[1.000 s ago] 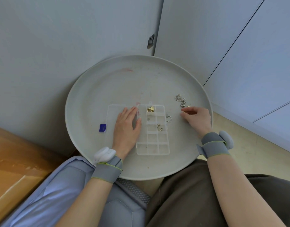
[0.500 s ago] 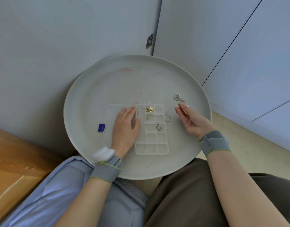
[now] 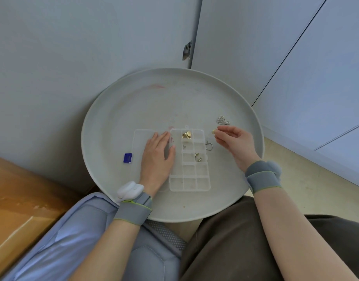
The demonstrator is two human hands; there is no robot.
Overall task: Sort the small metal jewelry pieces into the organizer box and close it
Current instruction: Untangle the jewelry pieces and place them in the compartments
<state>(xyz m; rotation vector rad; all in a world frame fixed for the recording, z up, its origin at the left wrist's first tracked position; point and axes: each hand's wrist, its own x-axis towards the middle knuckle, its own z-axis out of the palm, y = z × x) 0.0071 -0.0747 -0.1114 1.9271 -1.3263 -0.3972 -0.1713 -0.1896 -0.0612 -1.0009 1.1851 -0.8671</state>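
Note:
A clear plastic organizer box (image 3: pixel 189 171) lies open on a round grey tray (image 3: pixel 134 102), its lid (image 3: pixel 142 136) flat to the left. Gold pieces (image 3: pixel 187 135) sit in a top compartment, and a silver piece (image 3: pixel 198 157) lies in a middle one. My left hand (image 3: pixel 157 159) rests flat on the lid beside the box. My right hand (image 3: pixel 234 144) pinches a small gold piece (image 3: pixel 214 131) just right of the box's top corner. A silver heart piece (image 3: pixel 209 146) lies beside the box, and a silver cluster (image 3: pixel 222 120) lies farther right.
A small blue square (image 3: pixel 127 158) lies on the tray left of the lid. The tray rests on my lap against grey cabinet doors (image 3: pixel 93 47). A wooden surface (image 3: pixel 18 199) is at the lower left.
My right hand picked a small gold piece from the tray by the silver cluster, lifted it and moved it left toward the box. My left hand stayed on the lid.

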